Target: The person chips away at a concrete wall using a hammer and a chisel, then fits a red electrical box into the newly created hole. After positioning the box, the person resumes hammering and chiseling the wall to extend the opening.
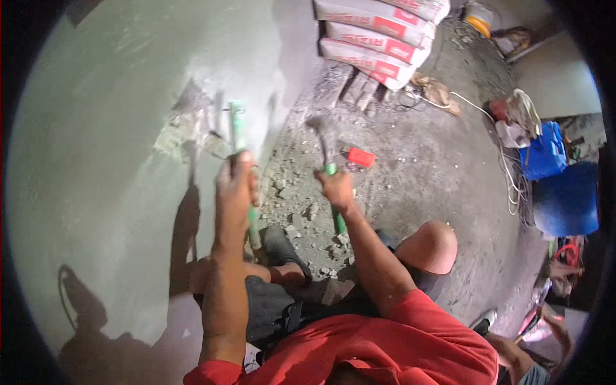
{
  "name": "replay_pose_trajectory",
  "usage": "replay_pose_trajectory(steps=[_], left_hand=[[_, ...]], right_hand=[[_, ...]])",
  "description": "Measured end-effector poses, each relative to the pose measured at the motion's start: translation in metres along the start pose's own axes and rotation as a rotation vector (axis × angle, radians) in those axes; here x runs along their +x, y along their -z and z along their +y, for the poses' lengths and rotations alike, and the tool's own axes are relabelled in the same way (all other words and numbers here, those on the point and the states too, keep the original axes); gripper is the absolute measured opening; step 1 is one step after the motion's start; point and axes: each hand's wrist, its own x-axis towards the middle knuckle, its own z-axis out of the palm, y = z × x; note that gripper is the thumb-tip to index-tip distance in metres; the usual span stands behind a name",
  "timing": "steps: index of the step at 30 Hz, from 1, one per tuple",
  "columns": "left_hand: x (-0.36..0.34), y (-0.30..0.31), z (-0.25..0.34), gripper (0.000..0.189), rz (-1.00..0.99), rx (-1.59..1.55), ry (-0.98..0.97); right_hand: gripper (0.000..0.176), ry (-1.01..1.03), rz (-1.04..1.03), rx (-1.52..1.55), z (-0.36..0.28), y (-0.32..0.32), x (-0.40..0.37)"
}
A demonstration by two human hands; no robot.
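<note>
My left hand (236,183) is closed around a long green tool (238,128), held upright close to the grey wall (115,160). A rough broken patch (183,131) shows in the wall to the left of the tool's upper end. In my right hand (336,189) is a hammer (325,142) with a green handle, its metal head raised toward the wall side. The hammer head and the green tool are apart. A small red block (361,157) lies on the floor just beyond my right hand.
Stacked cement bags (378,38) stand at the top. Rubble (298,218) lies along the wall's foot around my shoe. A white cable (507,167), a blue container (544,151) and a blue drum (566,200) are at the right. Another person's limbs (513,356) show at the lower right.
</note>
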Motion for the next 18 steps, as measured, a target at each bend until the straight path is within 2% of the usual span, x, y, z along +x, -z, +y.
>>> replay_pose_trajectory(steps=[2, 4, 5, 6, 8, 9, 10, 11, 12, 13, 14, 15, 17, 18], left_hand=[[-0.010, -0.006, 0.028, 0.034, -0.003, -0.068, -0.017], [-0.011, -0.007, 0.032, 0.033, -0.022, -0.078, 0.005], [-0.009, -0.007, 0.028, 0.033, -0.031, -0.014, -0.020], [-0.008, -0.006, 0.025, 0.033, -0.036, 0.054, -0.042], [-0.010, -0.010, 0.026, 0.034, -0.040, 0.135, -0.007], [-0.009, -0.012, 0.027, 0.035, -0.027, 0.208, 0.009], [-0.007, -0.011, 0.025, 0.035, 0.008, 0.225, 0.001], [-0.005, -0.011, 0.022, 0.035, -0.009, 0.246, 0.058], [-0.003, -0.011, 0.022, 0.036, -0.022, 0.263, 0.114], [-0.001, -0.013, 0.025, 0.037, -0.056, 0.246, 0.087], [0.001, -0.016, 0.027, 0.039, -0.096, 0.226, 0.062], [0.004, -0.016, 0.027, 0.040, -0.121, 0.241, 0.039], [0.008, -0.012, 0.018, 0.045, -0.157, 0.270, -0.001], [0.009, -0.010, 0.017, 0.045, -0.142, 0.266, -0.004]], right_hand=[[0.048, -0.354, -0.239, -0.095, 0.042, -0.007, -0.002], [0.054, -0.471, -0.336, -0.116, 0.094, -0.016, -0.013], [0.055, -0.351, -0.370, -0.315, 0.121, -0.022, -0.008], [0.055, -0.364, -0.371, -0.311, 0.146, -0.027, 0.007], [0.047, -0.053, 0.009, -0.633, 0.179, -0.033, 0.049], [0.034, 0.015, 0.199, -0.740, 0.158, -0.010, 0.070], [0.030, 0.003, 0.192, -0.629, 0.176, -0.001, 0.106], [0.027, 0.200, 0.140, -0.761, 0.188, 0.015, 0.132], [0.034, 0.136, 0.131, -0.961, 0.200, 0.021, 0.149], [0.042, 0.364, 0.113, -1.106, 0.247, 0.028, 0.170], [0.042, 0.178, -0.064, -1.048, 0.247, 0.034, 0.177], [0.038, 0.232, -0.101, -1.006, 0.252, 0.041, 0.174], [0.038, -0.018, 0.051, -0.952, 0.222, 0.037, 0.152], [0.038, -0.002, 0.045, -0.953, 0.224, 0.032, 0.144]])
